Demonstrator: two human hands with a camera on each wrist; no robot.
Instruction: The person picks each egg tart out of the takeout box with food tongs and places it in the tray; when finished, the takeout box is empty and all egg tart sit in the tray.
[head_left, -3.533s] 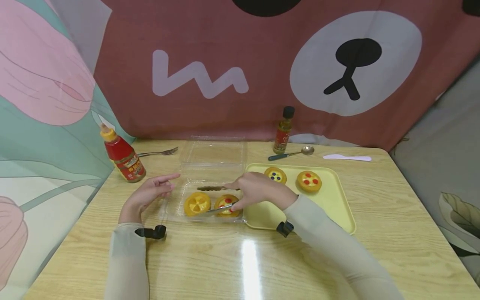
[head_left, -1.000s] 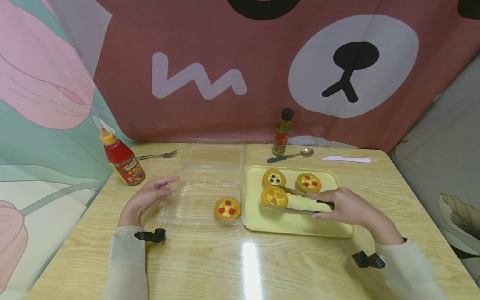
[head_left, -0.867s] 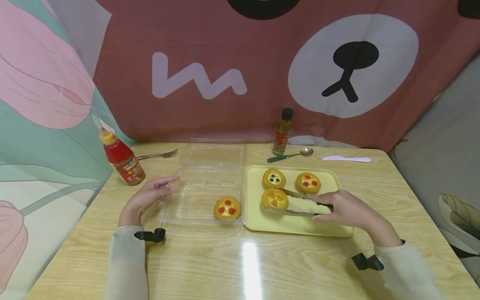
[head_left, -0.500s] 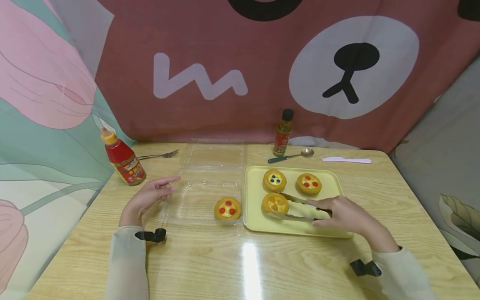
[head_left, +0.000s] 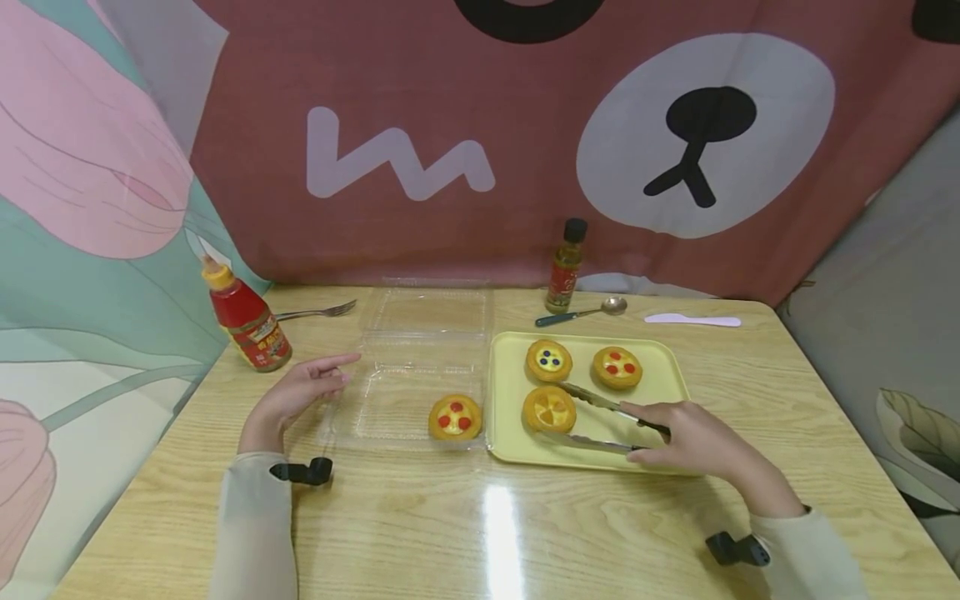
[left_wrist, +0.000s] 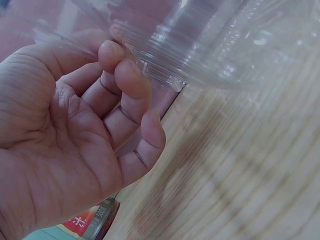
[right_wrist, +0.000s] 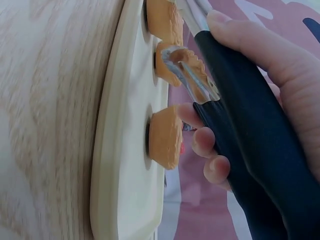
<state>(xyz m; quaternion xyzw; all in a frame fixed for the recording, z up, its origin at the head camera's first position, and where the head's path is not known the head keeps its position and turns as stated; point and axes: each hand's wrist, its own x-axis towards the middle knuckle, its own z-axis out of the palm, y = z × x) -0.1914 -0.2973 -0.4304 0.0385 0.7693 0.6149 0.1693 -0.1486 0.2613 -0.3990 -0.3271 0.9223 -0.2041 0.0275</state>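
Observation:
My right hand [head_left: 701, 442] holds a pair of tongs [right_wrist: 240, 95] with black handles and metal ends. The tong arms are spread on either side of a plain orange-topped egg tart [head_left: 549, 409], which sits on the yellow tray [head_left: 645, 446]. Behind it on the tray are a tart with blue dots [head_left: 549, 361] and one with red dots [head_left: 617, 367]. My left hand [head_left: 296, 396] lies at the left edge of an open clear plastic box [head_left: 390, 408], fingers loosely bent near its rim; I cannot tell whether they touch it. Another red-dotted tart [head_left: 455, 417] sits inside the box.
A red sauce bottle [head_left: 255, 325] stands left, beside a fork [head_left: 322, 311]. Behind the tray are a small dark-capped bottle [head_left: 565, 271], a spoon [head_left: 581, 314] and a lilac knife [head_left: 693, 320]. The wooden table [head_left: 420, 517] meets a printed cloth at the back.
Between the tongs, the orange-topped tart has gone from the clear box to the tray's front left. The tong arms have since spread away from it. My left hand has stayed put.

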